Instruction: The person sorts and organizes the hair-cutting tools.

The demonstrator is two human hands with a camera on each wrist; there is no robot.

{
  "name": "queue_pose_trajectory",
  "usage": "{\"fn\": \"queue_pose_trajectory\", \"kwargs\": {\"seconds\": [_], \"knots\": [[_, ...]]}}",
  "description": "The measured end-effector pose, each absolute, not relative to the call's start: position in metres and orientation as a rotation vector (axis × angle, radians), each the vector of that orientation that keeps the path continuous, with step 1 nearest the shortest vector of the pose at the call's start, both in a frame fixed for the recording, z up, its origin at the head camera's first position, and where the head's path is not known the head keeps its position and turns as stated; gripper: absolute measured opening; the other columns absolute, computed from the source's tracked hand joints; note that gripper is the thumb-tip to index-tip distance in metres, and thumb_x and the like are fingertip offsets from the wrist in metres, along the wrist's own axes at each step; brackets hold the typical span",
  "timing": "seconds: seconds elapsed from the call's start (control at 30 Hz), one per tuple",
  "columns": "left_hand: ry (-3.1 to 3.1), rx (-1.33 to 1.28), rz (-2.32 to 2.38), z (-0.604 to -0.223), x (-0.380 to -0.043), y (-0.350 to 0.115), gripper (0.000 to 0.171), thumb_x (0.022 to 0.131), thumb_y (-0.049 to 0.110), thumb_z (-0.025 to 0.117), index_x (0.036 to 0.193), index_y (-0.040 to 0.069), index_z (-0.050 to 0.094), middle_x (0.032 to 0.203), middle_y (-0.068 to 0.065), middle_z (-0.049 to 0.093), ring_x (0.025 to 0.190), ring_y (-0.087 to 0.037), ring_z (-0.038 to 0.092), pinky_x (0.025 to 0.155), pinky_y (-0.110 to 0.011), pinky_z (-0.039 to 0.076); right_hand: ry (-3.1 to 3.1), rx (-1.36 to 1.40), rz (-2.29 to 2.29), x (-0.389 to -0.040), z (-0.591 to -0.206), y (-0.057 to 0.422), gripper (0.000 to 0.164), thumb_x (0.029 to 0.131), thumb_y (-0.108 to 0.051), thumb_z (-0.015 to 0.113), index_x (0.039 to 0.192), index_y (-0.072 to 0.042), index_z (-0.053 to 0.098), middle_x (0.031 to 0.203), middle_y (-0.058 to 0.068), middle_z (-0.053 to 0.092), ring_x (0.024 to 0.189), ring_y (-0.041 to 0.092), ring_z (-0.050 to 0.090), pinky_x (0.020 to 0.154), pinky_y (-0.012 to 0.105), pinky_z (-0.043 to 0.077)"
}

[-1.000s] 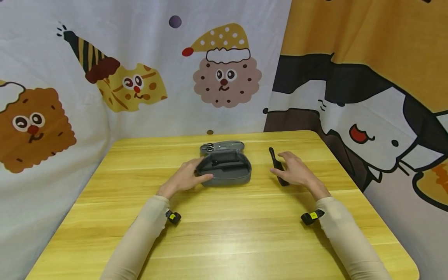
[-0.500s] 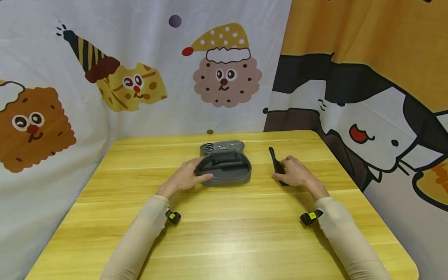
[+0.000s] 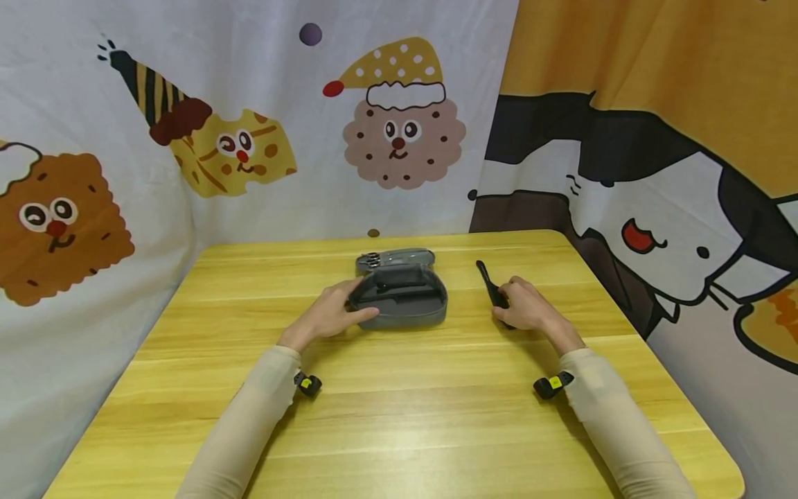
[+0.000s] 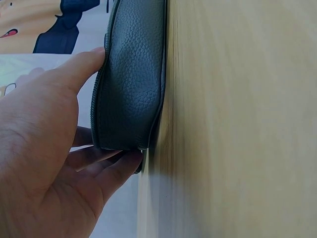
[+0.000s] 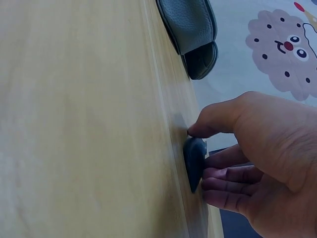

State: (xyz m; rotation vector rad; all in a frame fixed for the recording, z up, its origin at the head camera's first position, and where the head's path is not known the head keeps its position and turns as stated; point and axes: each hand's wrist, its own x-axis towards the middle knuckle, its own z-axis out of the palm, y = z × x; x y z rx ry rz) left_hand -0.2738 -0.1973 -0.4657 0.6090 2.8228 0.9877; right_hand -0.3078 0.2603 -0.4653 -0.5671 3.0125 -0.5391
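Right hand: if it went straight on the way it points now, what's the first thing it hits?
The black handled tool: the right hand appears to have thumb and fingers on its edges. Exact depth of contact is hard to judge.

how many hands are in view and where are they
2: the left hand holds the left end of the open gray case; the right hand pinches the black handled item right of the case. No other hands show.
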Motion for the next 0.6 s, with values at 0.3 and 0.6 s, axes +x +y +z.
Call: {"fn": "queue_pose_trajectory", "kwargs": {"seconds": [0.3,0.6], "knots": [[2.821,0.627,1.002,-0.4653,-0.2736,-0.1983,0.102,0.106,0.064,0.073,0.177,0.002,0.034,0.18,-0.024,0.042,0.167,-0.047,0.043,0.135,-0.067,0.041,3.034,-0.541,-0.583,-0.3078,-0.4617,0.2607,0.043,0.098,-0.015,0.075,0.13,0.013,0.075,0.124,0.029,0.072,0.107,0.041,0.071,0.097,0.059,0.062],[2.812,0.618,1.0,-0.4639,-0.2733,-0.1974,0.103,0.106,0.065,0.072,0.177,0.003,0.033,0.181,-0.023,0.041,0.168,-0.046,0.041,0.135,-0.067,0.04,3.133,-0.541,-0.622,-0.3088,-0.4624,0.2634,0.023,0.099,-0.009,0.071,0.113,0.007,0.081,0.112,0.025,0.08,0.1,0.039,0.073,0.089,0.056,0.062]]}}
